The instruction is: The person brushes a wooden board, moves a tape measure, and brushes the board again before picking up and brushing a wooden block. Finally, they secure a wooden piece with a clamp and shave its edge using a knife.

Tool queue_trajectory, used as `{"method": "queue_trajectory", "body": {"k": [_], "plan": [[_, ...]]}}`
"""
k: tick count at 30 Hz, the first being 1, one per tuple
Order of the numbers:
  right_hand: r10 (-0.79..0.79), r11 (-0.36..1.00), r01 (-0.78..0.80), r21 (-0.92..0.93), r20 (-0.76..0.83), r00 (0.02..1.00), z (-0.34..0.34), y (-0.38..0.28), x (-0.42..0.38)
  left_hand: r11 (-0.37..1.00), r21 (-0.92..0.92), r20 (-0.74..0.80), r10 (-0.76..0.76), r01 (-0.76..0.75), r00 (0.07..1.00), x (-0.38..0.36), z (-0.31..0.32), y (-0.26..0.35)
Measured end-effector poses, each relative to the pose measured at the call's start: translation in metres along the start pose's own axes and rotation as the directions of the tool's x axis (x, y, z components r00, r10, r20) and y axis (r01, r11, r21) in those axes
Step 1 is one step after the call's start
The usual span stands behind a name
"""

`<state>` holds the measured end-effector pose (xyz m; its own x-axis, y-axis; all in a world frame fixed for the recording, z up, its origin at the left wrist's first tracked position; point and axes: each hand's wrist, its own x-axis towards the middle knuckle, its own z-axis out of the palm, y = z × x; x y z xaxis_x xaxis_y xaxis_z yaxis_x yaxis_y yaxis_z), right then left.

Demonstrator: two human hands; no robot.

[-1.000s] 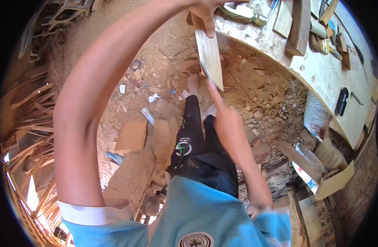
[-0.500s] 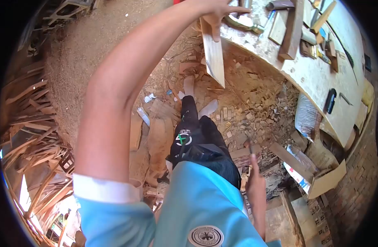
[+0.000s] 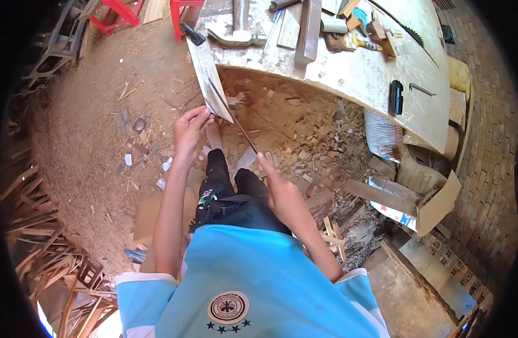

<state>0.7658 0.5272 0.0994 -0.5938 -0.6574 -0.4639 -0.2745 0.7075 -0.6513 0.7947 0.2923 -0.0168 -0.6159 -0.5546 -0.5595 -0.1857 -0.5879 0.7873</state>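
A pale wooden board (image 3: 205, 70) sticks out past the near left corner of the worktable (image 3: 360, 84), its free end slanting down towards me. My left hand (image 3: 190, 132) is closed, thumb and fingers pinching the board's lower end at its left edge. My right hand (image 3: 284, 197) grips a long, thin, dark blade (image 3: 245, 135), index finger stretched along it. Seen almost edge-on, the blade reaches up across the board's face; its handle is hidden in my palm. A black object (image 3: 192, 35) lies on the board's upper end, close to a claw hammer (image 3: 236, 38) on the table.
On the table are a dark wooden beam (image 3: 310, 34), a brush (image 3: 341, 43), a toothed black blade (image 3: 411, 35) and a black tool (image 3: 395, 97). Red stools (image 3: 117, 14) stand back left. Wood scraps litter the ground; a sack (image 3: 382, 135) and cardboard box (image 3: 436, 208) sit right.
My left hand has moved from the board's upper part at the table edge to its lower end. My right hand has risen from my side, bringing the blade to the board. The view has shifted.
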Motion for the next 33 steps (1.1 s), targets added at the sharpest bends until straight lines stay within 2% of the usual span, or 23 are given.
{"method": "queue_trajectory", "body": {"k": [2, 8, 9, 12, 15, 18, 21, 23, 24, 28, 31, 33], "plan": [[0.030, 0.999, -0.029, -0.013, 0.103, 0.994, -0.002, -0.007, 0.007, 1.000, 0.019, -0.023, 0.014, -0.013, 1.000, 0.002, -0.007, 0.005], [-0.033, 0.993, 0.046, -0.106, 0.121, 0.992, -0.009, -0.004, 0.003, 0.999, 0.027, -0.054, 0.032, -0.031, 0.998, 0.001, -0.003, 0.004], [-0.025, 0.983, 0.042, -0.180, 0.096, 0.995, -0.011, -0.004, 0.000, 0.998, 0.045, -0.048, 0.050, -0.048, 0.998, 0.000, -0.003, 0.004], [0.059, 0.978, -0.023, -0.206, 0.172, 0.983, -0.019, -0.013, 0.001, 0.998, 0.046, -0.045, 0.056, -0.054, 0.997, 0.000, -0.002, 0.005], [0.170, 0.940, -0.092, -0.328, 0.217, 0.961, -0.029, -0.045, 0.012, 0.999, 0.021, -0.070, 0.052, -0.050, 0.996, -0.001, 0.001, 0.003], [-0.096, 0.967, 0.115, -0.228, 0.090, 0.991, -0.001, -0.054, 0.082, 0.998, -0.026, -0.076, 0.055, -0.057, 0.996, 0.000, 0.004, 0.003], [-0.122, 0.958, 0.139, -0.250, 0.083, 0.989, 0.003, -0.064, 0.084, 0.997, 0.009, -0.095, 0.079, -0.079, 0.992, 0.000, 0.003, 0.001], [0.014, 0.939, 0.056, -0.339, 0.200, 0.980, -0.021, -0.070, 0.057, 0.991, 0.088, -0.117, 0.112, -0.102, 0.987, -0.001, 0.005, 0.002], [0.085, 0.920, 0.026, -0.390, 0.264, 0.961, -0.031, -0.075, 0.049, 0.990, 0.064, -0.112, 0.130, -0.123, 0.985, 0.002, 0.005, 0.004], [0.048, 0.947, 0.036, -0.319, 0.254, 0.966, -0.004, -0.076, 0.119, 0.993, 0.020, -0.120, 0.117, -0.115, 0.986, -0.004, 0.010, 0.007], [0.080, 0.956, -0.008, -0.293, 0.234, 0.969, -0.023, -0.073, 0.043, 0.995, 0.046, -0.084, 0.092, -0.089, 0.992, -0.003, 0.003, 0.010], [0.045, 0.960, 0.021, -0.279, 0.229, 0.972, -0.033, -0.071, 0.036, 0.995, 0.041, -0.105, 0.099, -0.096, 0.990, -0.001, 0.005, 0.014]]}}
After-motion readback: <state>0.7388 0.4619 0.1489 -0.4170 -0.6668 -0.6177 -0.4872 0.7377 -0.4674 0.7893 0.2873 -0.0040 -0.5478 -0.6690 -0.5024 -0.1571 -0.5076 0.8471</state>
